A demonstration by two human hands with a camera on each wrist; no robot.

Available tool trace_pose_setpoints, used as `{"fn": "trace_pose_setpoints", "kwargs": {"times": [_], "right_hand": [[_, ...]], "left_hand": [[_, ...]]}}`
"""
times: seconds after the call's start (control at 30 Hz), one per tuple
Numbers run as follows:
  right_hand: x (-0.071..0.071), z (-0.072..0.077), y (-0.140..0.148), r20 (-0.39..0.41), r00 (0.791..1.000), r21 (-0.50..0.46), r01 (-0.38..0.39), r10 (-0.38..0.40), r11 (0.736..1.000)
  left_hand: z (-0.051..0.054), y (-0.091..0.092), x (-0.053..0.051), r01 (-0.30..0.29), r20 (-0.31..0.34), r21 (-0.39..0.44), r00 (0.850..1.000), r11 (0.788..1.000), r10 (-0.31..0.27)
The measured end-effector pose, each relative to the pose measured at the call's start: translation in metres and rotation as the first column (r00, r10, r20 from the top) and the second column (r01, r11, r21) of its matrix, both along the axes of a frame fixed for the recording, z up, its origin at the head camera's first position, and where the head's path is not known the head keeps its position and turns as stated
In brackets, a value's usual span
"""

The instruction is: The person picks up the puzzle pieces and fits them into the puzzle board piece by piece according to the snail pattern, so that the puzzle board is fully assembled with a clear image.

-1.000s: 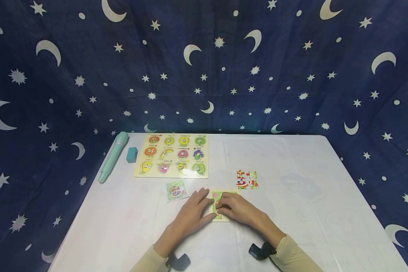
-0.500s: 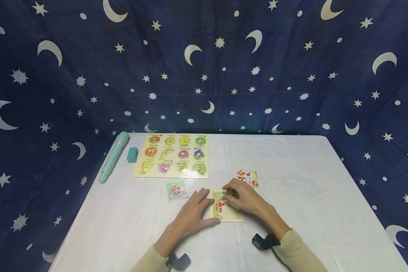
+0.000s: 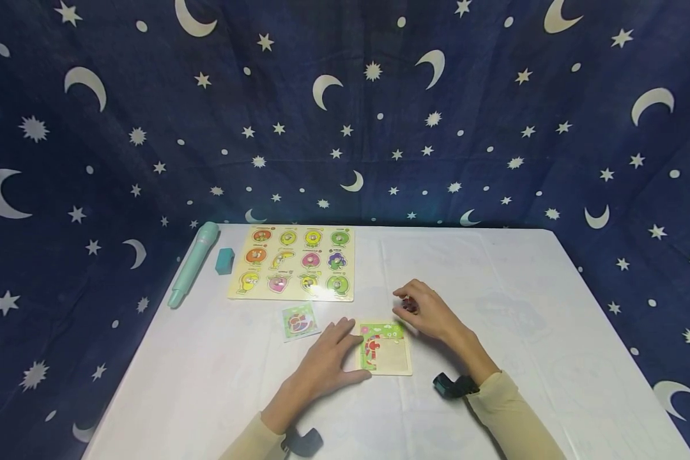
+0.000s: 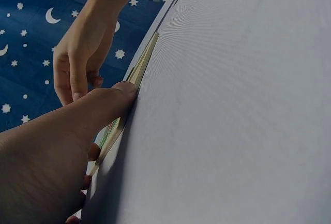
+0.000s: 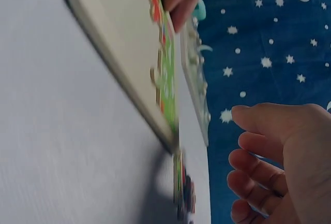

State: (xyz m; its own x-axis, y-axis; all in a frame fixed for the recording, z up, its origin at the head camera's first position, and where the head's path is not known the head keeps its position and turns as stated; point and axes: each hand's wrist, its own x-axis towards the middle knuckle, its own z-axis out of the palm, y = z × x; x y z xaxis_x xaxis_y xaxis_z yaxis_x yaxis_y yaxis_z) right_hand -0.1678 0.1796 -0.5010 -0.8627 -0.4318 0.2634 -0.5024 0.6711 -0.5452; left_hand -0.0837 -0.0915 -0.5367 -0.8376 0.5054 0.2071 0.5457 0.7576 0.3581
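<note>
A small square puzzle board (image 3: 395,359) lies in front of the person, with pieces along its left side and far edge and bare wood elsewhere. The left hand (image 3: 328,365) rests at its left side, thumb and fingers spread and touching the edges; in the left wrist view the thumb of the left hand (image 4: 62,136) lies on the board's rim. Beyond the board's far right corner, the right hand (image 3: 434,316) hovers over loose pieces (image 3: 409,305), mostly covering them. The right wrist view shows the right hand (image 5: 282,162) with loosely bent fingers holding nothing, near the pieces (image 5: 180,182).
A large fruit puzzle board (image 3: 296,262) lies farther back on the white table. Left of it are a teal block (image 3: 224,261) and a light green microphone-shaped object (image 3: 193,265). A small picture card or puzzle (image 3: 299,321) lies left of the left hand.
The right hand has moved from the small board to the loose pieces, away and to the right. Green pieces along the board's far edge are now uncovered. The left hand's thumb has shifted slightly outward.
</note>
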Motion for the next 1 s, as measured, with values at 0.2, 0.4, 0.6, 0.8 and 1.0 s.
{"fn": "trace_pose_setpoints", "kwargs": {"times": [0.2,0.4,0.6,0.8,1.0], "right_hand": [[-0.013,-0.003,0.01,0.013,0.999,0.004,0.03,-0.03,1.0],[-0.023,-0.008,0.017,0.051,0.995,0.053,0.079,-0.081,0.995],[-0.03,-0.012,0.021,0.07,0.992,0.102,0.097,-0.104,0.99],[-0.034,-0.015,0.024,0.088,0.991,0.127,0.091,-0.102,0.988],[-0.035,-0.014,0.023,0.107,0.989,0.143,0.087,-0.103,0.986]], "left_hand": [[0.0,0.0,-0.001,0.0,0.001,0.002,1.0,1.0,0.0],[0.0,0.0,-0.001,0.0,0.009,0.0,1.0,1.0,0.0],[-0.002,0.0,-0.002,0.0,0.012,-0.003,1.0,1.0,0.0],[-0.002,0.0,-0.002,0.0,0.005,0.002,1.0,1.0,0.0],[-0.001,0.0,-0.001,0.004,0.004,0.0,1.0,1.0,-0.004]]}}
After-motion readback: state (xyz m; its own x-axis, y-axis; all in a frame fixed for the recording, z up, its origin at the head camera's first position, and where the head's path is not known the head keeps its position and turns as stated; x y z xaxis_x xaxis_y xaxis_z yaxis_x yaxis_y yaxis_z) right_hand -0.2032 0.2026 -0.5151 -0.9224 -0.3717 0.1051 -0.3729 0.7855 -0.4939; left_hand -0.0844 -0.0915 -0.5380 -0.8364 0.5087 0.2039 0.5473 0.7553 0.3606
